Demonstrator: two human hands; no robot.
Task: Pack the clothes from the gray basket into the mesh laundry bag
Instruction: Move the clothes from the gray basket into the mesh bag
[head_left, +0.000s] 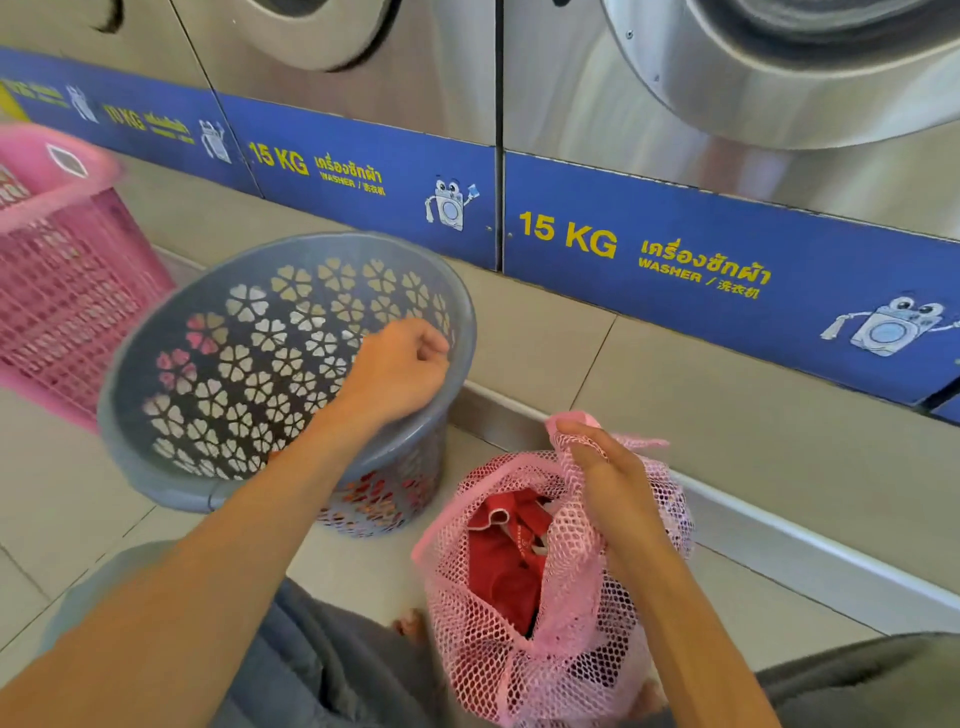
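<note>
Your right hand (605, 467) pinches the rim of the pink mesh laundry bag (540, 597) at lower centre, red clothes (506, 561) inside. Your left hand (400, 366) curls closed on the far rim of the tilted gray basket (156, 457) at centre left. Pale floor tiles (675, 389) lie bare toward the washers (727, 130); a pink basket (67, 291) crowds the left edge.

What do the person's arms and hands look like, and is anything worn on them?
Both forearms are bare up to the frame edge, with no sleeves visible. The left hand and the right hand wear no gloves, and no rings, watch or bracelet can be seen on them.
</note>
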